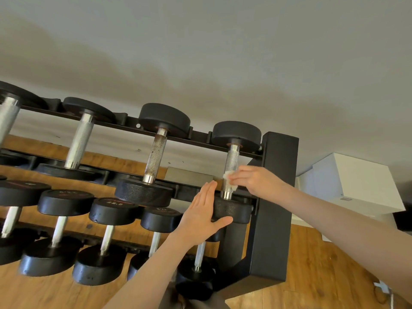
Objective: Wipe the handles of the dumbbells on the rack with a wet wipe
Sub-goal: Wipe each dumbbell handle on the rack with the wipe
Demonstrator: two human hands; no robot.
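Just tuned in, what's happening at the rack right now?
A person is cleaning dumbbells on the top tier. The right hand holds a wet wipe against the handle of the rightmost dumbbell, while the left hand steadies its near head with straight fingers. The next handle looks rusty.

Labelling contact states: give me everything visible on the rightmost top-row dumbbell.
The rightmost dumbbell lies across the top tier of the black rack, beside its end post. It has two round black heads and a knurled silvery handle. The right hand presses a white wet wipe against the lower handle. The left hand lies flat against the near head, fingers straight, thumb under it.
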